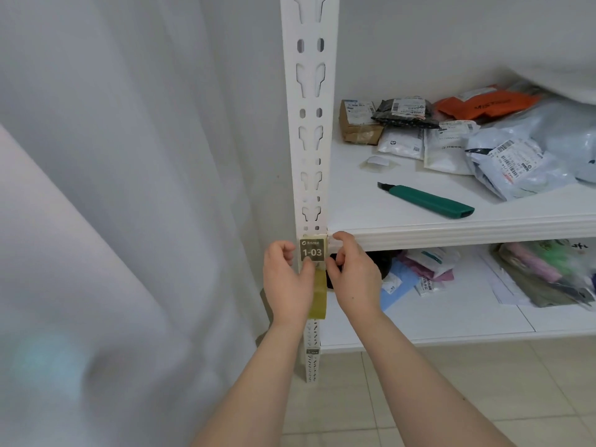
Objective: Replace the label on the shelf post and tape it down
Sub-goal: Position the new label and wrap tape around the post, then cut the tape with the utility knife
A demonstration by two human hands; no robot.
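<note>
Pressing its thumb on the lower edge of the label (312, 250), the left hand (285, 279) curls its fingers at the left side of the post (292, 140) and pinches the tape (319, 298) against the metal. The right hand (354, 275) sits just beside the post's right edge with its fingers curled and its forefinger at the corner of the shelf (451, 235). I cannot tell whether it has hold of the tape there.

The label, marked 1-03, lies flat on the post's face level with that shelf, and a yellowish strip of tape hangs loose below it.

Both look light and thin. The tape is likely limp and sticky, apt to crease or cling to itself, so it is best held by its free end and smoothed downward. The label probably needs only a thumb to pin it.

Farther back on the shelf lie a green knife (429, 201) and a heap of parcels (516, 150).
</note>
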